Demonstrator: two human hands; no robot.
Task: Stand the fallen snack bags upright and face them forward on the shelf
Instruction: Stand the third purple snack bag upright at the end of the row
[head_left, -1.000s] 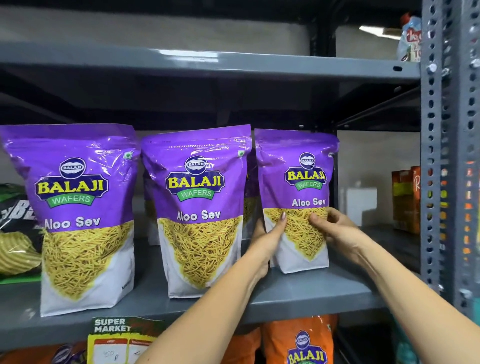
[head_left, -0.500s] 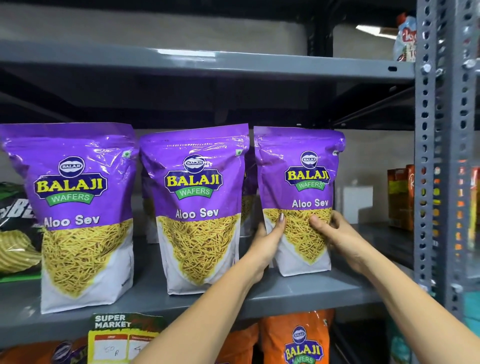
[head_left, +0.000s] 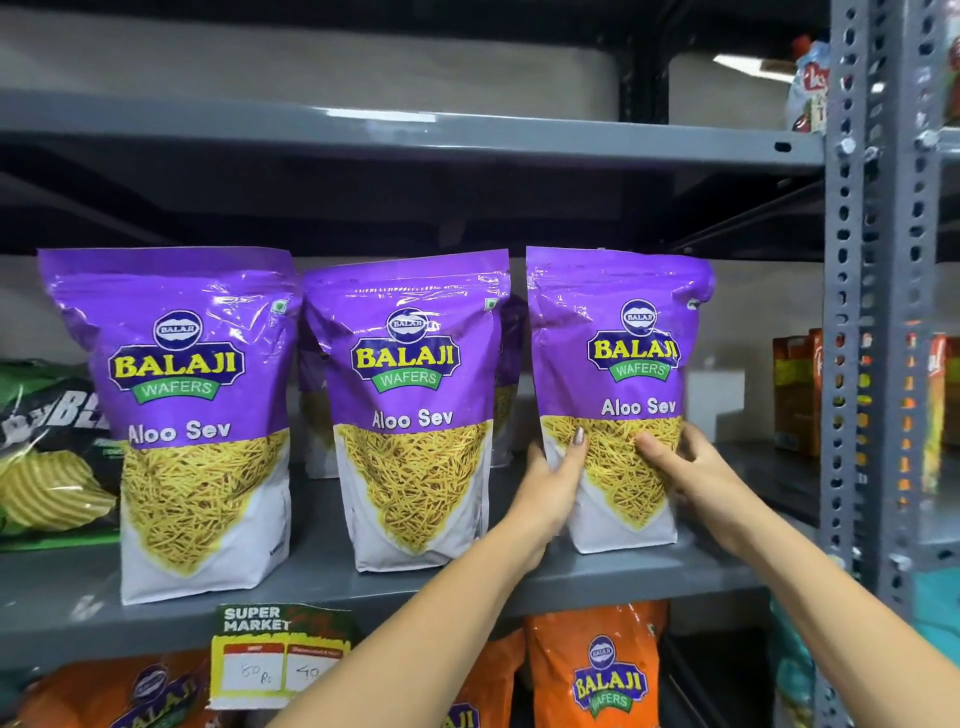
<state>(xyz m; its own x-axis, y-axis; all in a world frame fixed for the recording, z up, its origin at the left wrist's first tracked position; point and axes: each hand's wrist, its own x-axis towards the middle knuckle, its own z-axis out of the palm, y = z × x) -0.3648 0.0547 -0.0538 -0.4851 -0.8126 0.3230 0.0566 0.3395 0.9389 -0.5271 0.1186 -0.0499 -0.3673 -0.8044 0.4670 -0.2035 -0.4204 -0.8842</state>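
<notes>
Three purple Aloo Sev bags stand upright, labels forward, on the grey shelf (head_left: 649, 574). The left bag (head_left: 192, 415) and the middle bag (head_left: 415, 410) stand untouched. The right bag (head_left: 618, 364) is gripped low on both sides: my left hand (head_left: 550, 483) holds its left edge with the thumb on the front, and my right hand (head_left: 696, 473) holds its right edge. More purple bags stand partly hidden behind the front row.
A green and black chips bag (head_left: 47, 452) lies at the far left. Orange bags (head_left: 602, 670) fill the shelf below, beside a price tag (head_left: 280, 657). A perforated steel upright (head_left: 878, 312) bounds the right side, with orange boxes (head_left: 795, 389) behind. Another shelf (head_left: 415, 135) runs overhead.
Both hands have brought the right bag forward toward the shelf's front and turned it to face out; it now stands closer and larger. The other bags have not moved.
</notes>
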